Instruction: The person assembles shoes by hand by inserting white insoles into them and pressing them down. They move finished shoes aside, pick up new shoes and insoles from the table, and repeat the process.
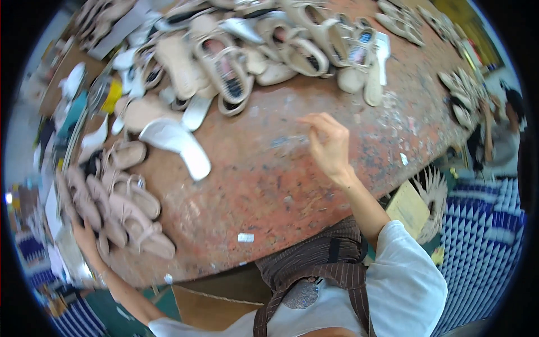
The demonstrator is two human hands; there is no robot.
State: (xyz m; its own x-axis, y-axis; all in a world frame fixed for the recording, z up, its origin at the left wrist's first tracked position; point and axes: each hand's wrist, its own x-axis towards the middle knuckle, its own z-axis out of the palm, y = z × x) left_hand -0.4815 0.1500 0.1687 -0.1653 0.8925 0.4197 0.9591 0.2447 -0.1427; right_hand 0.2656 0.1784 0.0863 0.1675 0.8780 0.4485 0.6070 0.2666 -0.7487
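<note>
My left hand (84,240) is at the left edge of the table, against a cluster of pinkish-beige strap shoes (128,216). Its fingers are mostly hidden behind the shoes, so I cannot tell whether they grip one. Over the middle of the table is my right hand (330,143), loosely bent, with the index finger pointing left and the thumb apart. Nothing shows in it. A white shoe-shaped insole (178,145) lies between the left cluster and the far heap. That heap holds several beige strap shoes (222,67), some with dark or printed linings.
Pale insoles (373,84) lie by the far shoes. More shoes (461,95) rest at the right rim, near another person (499,132). Below the table's front edge is a cardboard box (219,308). A small white label (245,237) lies on the worn reddish tabletop (252,191).
</note>
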